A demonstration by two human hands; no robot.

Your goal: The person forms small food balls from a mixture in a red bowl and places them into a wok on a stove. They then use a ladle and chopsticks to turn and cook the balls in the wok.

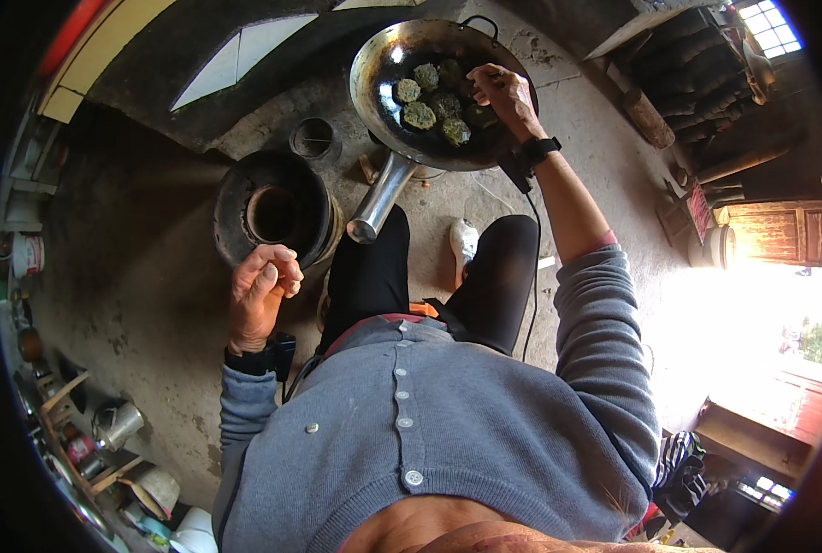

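Note:
A long-handled metal wok (376, 76) stands before me, holding several round, greenish-brown patties (418, 115). Above its right half is my right hand (504, 97), with bent fingers near the patties. Whether anything is pinched between those fingertips is hidden. The wok's hollow metal handle (383, 197) points back toward my knees. My left hand (264, 294) is raised palm inward at the near rim of a round, dark-topped stove (234, 207) with a central hole. Its fingers are curled loosely apart from the thumb, with nothing visible in them. Both wrists carry black straps with cables.
A small dark cylindrical container (315, 138) sits on the concrete floor between the stove and wok. A tiled dark ledge (141, 90) bounds the far left. Low shelving with a metal pot (118, 423) is at left. A white bucket (714, 247) stands right, near a bright doorway.

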